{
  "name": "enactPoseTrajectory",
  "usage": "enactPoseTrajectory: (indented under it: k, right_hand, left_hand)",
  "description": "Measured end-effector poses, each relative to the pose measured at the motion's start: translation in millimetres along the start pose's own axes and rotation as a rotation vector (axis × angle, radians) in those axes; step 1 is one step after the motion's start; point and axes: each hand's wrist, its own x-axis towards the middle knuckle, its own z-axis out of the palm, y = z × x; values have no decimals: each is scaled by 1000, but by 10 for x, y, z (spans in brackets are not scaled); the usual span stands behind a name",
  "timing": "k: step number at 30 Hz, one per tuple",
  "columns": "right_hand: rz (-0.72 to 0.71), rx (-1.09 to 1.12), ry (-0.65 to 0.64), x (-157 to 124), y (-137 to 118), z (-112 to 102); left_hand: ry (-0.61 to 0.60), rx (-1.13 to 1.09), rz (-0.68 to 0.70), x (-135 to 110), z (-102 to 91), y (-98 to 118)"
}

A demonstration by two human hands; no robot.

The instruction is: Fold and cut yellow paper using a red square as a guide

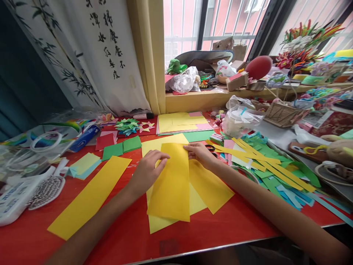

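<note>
A deep yellow sheet of paper (pixel 172 184) is held up in the middle, over a pale yellow sheet (pixel 162 226) on the table. My right hand (pixel 200 152) pinches its upper right corner between thumb and fingers. Beside its left edge is my left hand (pixel 151 165), thumb and index finger apart; whether it touches the paper is unclear. Another deep yellow piece (pixel 211 187) lies under the held sheet to the right. At the left, a long yellow strip (pixel 89 197) rests on the table. Black-handled scissors (pixel 210 148) lie partly hidden behind my right hand.
Green paper squares (pixel 131 144) and folded paper stars (pixel 127 126) lie at the back left. A paper stack (pixel 180 123) lies behind my hands. Paper scraps (pixel 271 173) heap up right. A hairbrush (pixel 48 189) lies on the left. The red table (pixel 220 235) ends at its front edge.
</note>
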Motion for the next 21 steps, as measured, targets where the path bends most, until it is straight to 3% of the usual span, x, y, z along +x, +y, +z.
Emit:
enactPoseTrajectory:
  k: [4, 7, 12, 21]
  right_hand:
    - [12, -78, -153, -29, -46, 132]
    - [-4, -113, -219, -97, -29, 237]
    - [-25, -111, -183, -229, 80, 325]
    - [-24, -37, -130, -323, 149, 351]
  left_hand:
    - [38, 63, -41, 27, 56, -123]
    - [-71, 16, -91, 37, 79, -188]
    - [-261, -106, -164, 41, 42, -195]
    - [-299, -194, -243, 39, 36, -199]
